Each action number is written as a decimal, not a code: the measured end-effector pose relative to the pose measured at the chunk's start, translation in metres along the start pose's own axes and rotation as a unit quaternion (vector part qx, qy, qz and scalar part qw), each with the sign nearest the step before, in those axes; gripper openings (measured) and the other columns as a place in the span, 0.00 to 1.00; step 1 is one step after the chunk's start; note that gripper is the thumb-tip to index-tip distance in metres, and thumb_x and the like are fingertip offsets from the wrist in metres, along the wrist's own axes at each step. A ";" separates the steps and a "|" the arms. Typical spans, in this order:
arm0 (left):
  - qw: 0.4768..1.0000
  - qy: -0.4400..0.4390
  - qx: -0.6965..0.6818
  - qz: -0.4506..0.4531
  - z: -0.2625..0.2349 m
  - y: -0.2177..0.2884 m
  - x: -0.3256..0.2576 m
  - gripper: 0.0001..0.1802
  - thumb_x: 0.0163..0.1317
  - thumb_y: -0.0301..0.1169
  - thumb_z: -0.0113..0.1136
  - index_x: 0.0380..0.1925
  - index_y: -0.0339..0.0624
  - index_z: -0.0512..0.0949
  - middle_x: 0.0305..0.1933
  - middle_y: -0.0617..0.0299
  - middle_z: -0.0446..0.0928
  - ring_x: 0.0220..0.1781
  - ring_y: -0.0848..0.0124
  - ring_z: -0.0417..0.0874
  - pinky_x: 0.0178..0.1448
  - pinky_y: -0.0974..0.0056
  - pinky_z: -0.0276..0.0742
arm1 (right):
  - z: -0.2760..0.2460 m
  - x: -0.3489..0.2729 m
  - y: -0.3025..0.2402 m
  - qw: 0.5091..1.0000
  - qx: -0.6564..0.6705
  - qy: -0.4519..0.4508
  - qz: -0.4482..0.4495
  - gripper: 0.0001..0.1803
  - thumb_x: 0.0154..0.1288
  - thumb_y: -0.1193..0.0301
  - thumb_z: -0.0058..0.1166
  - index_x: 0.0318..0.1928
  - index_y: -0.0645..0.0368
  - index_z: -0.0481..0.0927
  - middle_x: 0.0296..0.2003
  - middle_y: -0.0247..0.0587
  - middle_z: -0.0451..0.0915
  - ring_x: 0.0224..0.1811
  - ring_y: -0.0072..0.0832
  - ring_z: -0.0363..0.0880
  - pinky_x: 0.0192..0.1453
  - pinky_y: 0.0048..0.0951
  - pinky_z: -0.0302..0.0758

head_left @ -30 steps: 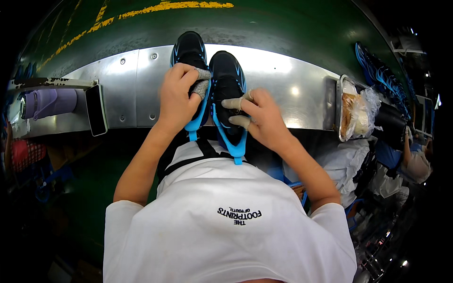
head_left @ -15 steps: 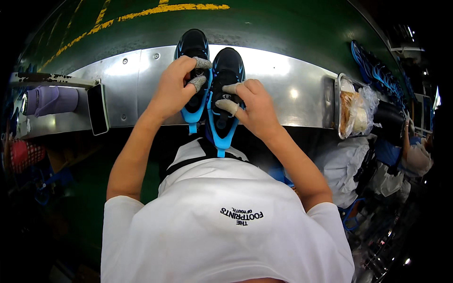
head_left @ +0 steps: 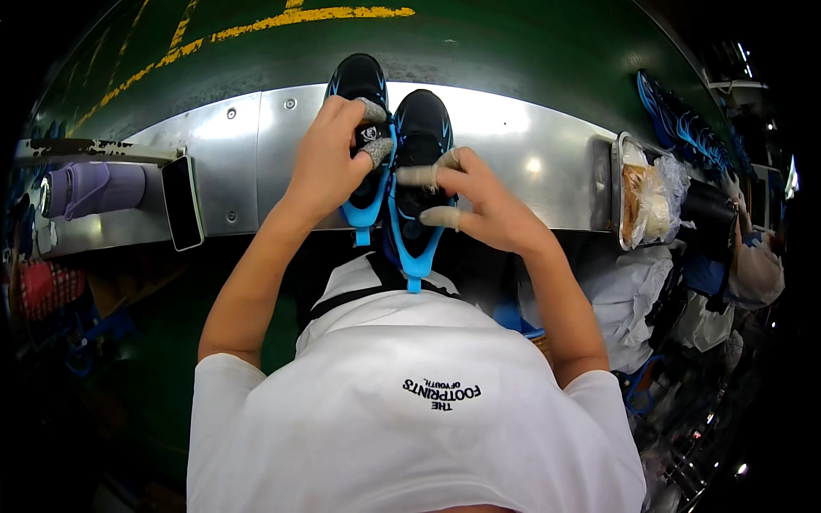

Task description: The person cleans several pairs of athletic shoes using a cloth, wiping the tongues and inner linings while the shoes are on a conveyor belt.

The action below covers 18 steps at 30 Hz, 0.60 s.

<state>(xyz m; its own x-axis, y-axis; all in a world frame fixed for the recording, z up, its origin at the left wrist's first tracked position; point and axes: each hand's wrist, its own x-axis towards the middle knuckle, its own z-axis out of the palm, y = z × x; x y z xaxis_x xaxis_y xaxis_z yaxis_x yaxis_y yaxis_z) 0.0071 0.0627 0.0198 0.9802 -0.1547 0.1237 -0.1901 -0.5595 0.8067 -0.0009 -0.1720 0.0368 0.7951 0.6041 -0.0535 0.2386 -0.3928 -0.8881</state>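
Two black sneakers with bright blue trim stand side by side, toes pointing away from me. My left hand lies over the left sneaker, its grey-covered thumb and forefinger bent around the tongue near the inner edge. What its other fingers do is hidden. On the right sneaker, my right hand has a pale-covered forefinger across the laces and a covered thumb beside the opening. These two fingers are spread apart, with the tongue between them. Each sneaker has a blue heel loop at its near end.
The sneakers rest on a curved metal ledge before a green surface. A purple bottle and a phone are at the left. On the right are a metal tray with bagged food and a row of blue-black shoes.
My right thumb and forefinger have spread wider, the thumb moving down toward the opening. My left hand keeps nearly the same hold. The whole view has shifted slightly.
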 end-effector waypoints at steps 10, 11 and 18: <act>1.000 -0.008 -0.015 0.001 -0.004 -0.005 0.004 0.24 0.55 0.21 0.66 0.54 0.40 0.78 0.36 0.68 0.64 0.31 0.75 0.63 0.39 0.70 0.66 | -0.001 0.005 -0.001 0.995 -0.047 0.019 -0.081 0.16 0.53 0.67 0.70 0.43 0.52 0.85 0.28 0.38 0.72 0.32 0.39 0.72 0.45 0.39 0.72; 0.997 -0.051 -0.055 -0.002 -0.010 -0.010 0.005 0.23 0.55 0.22 0.66 0.53 0.40 0.78 0.36 0.68 0.65 0.31 0.75 0.63 0.39 0.70 0.66 | 0.004 0.005 -0.004 0.993 -0.096 0.043 -0.052 0.17 0.52 0.65 0.71 0.43 0.52 0.85 0.29 0.38 0.73 0.33 0.40 0.73 0.45 0.39 0.72; 0.999 0.010 -0.040 0.005 -0.004 0.005 0.000 0.21 0.54 0.22 0.68 0.50 0.40 0.78 0.33 0.67 0.64 0.33 0.74 0.66 0.40 0.70 0.67 | 0.015 0.005 0.000 0.963 -0.217 0.147 -0.065 0.15 0.53 0.62 0.70 0.39 0.56 0.85 0.32 0.39 0.76 0.34 0.40 0.74 0.39 0.36 0.71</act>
<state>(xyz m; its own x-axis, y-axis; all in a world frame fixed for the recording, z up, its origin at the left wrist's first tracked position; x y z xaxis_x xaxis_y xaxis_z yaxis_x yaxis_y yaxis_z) 0.0061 0.0633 0.0261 0.9794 -0.1427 0.1431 -0.1956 -0.4918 0.8484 -0.0049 -0.1585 0.0299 0.8511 0.4705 0.2329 0.5064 -0.6189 -0.6004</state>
